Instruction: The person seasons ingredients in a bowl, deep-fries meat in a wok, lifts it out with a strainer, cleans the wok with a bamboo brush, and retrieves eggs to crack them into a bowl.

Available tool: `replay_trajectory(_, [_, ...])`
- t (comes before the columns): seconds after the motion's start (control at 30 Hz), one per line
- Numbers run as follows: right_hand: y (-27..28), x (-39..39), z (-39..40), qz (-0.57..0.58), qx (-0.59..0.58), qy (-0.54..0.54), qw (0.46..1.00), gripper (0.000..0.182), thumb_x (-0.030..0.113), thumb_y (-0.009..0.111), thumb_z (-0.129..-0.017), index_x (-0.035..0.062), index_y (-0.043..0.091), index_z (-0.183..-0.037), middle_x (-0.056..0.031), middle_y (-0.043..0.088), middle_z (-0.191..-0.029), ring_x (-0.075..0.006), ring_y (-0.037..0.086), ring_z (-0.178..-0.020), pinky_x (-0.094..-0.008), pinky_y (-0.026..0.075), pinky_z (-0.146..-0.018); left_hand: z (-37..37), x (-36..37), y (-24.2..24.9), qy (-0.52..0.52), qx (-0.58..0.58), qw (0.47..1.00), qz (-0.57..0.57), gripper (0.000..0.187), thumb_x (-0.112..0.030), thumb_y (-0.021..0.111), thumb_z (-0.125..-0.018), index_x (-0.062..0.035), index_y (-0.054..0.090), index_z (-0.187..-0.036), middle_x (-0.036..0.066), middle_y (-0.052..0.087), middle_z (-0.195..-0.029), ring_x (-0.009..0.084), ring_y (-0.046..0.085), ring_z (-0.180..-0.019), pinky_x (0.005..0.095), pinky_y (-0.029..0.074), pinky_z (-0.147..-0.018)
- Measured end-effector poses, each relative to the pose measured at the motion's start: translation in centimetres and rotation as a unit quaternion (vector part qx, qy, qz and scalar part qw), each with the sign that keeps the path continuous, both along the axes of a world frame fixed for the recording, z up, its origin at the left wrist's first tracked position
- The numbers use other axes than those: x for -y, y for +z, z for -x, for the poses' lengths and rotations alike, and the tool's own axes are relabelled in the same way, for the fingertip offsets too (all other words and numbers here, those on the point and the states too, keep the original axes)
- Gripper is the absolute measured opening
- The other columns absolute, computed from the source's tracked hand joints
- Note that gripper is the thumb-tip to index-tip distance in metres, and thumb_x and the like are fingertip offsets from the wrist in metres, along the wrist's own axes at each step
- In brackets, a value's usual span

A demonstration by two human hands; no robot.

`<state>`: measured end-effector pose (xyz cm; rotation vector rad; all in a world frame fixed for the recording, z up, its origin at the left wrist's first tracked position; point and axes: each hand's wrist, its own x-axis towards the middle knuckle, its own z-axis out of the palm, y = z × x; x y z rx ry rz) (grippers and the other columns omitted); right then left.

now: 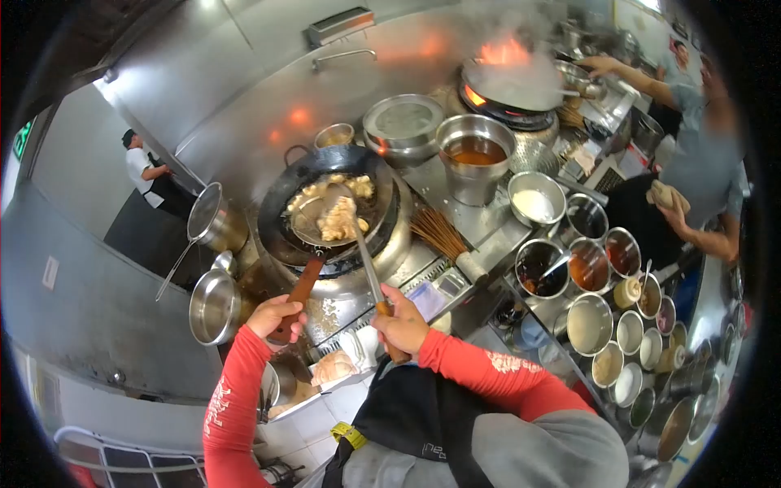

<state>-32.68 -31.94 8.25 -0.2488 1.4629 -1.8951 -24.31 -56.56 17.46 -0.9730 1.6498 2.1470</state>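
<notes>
Black round metal wok [325, 167], left of centre, holds a broad metal strainer [304, 224], its brown wooden handle [305, 285] wrapped by the left grip [277, 319]; the right grip [401, 323] clasps a long steel ladle [367, 262] heaped with pale lumpy food pieces [338, 220]. Tilting the ladle could spill them, splashing hot liquid; they hide its bowl and part of the strainer.

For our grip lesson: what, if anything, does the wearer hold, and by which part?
Left hand: the strainer by its wooden handle. Right hand: the ladle by its wooden grip.

Commercial kitchen: black wok [279, 193], flames [503, 52] at second wok [511, 88], steel wall [260, 61], many sauce containers [585, 244].
</notes>
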Motion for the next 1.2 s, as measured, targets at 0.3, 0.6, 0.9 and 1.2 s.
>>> replay_trajectory(0.3, [-1.9, -3.4, 3.4, -0.141, -0.354, 0.075, 0.922, 0.072, 0.005, 0.056, -0.08, 0.0026, 0.028, -0.146, -0.017, 0.058, -0.082, -0.0255, 0.057, -0.073, -0.0356, 0.047, -0.069, -2.7, 2.0, -1.2, 0.005, -0.098, 0.987, -0.124, 0.035, -0.009, 0.057, -0.089, 0.0, 0.05, -0.123, 0.007, 0.059, -0.074, 0.0077, 0.049, -0.045, 0.0215, 0.041, -0.037])
replay_trajectory(0.6, [2.2, -2.0, 11.5, -0.232, -0.625, -0.031, 0.745, 0.075, 0.005, 0.055, -0.08, 0.0115, 0.026, -0.149, -0.023, 0.057, -0.089, -0.0416, 0.057, -0.078, -0.047, 0.048, -0.074, -6.8, -0.3, -0.8, 0.078, -0.182, 0.976, -0.095, 0.04, -0.006, 0.058, -0.088, -0.0032, 0.048, -0.127, 0.01, 0.059, -0.072, 0.0131, 0.052, -0.042, 0.0251, 0.042, -0.034])
replay_trajectory(0.9, [1.2, -1.3, 10.7, -0.123, -0.415, 0.014, 0.901, 0.07, -0.002, 0.054, -0.083, 0.0084, 0.03, -0.148, -0.0069, 0.059, -0.087, -0.0087, 0.051, -0.067, -0.0228, 0.046, -0.062, -7.3, -3.0, -5.8, 0.12, -0.256, 0.943, -0.175, 0.031, -0.009, 0.058, -0.09, -0.0013, 0.045, -0.118, 0.01, 0.061, -0.076, 0.0174, 0.056, -0.047, 0.0302, 0.046, -0.038])
replay_trajectory(1.2, [7.9, -2.5, 9.1, -0.087, -0.28, 0.065, 0.954, 0.074, -0.005, 0.051, -0.084, 0.0096, 0.023, -0.151, -0.002, 0.055, -0.08, -0.0074, 0.049, -0.054, -0.0223, 0.043, -0.046, -7.5, -1.7, -2.9, 0.116, -0.224, 0.96, -0.125, 0.025, -0.009, 0.057, -0.089, -0.004, 0.048, -0.113, 0.009, 0.061, -0.076, 0.0145, 0.055, -0.05, 0.0287, 0.046, -0.041])
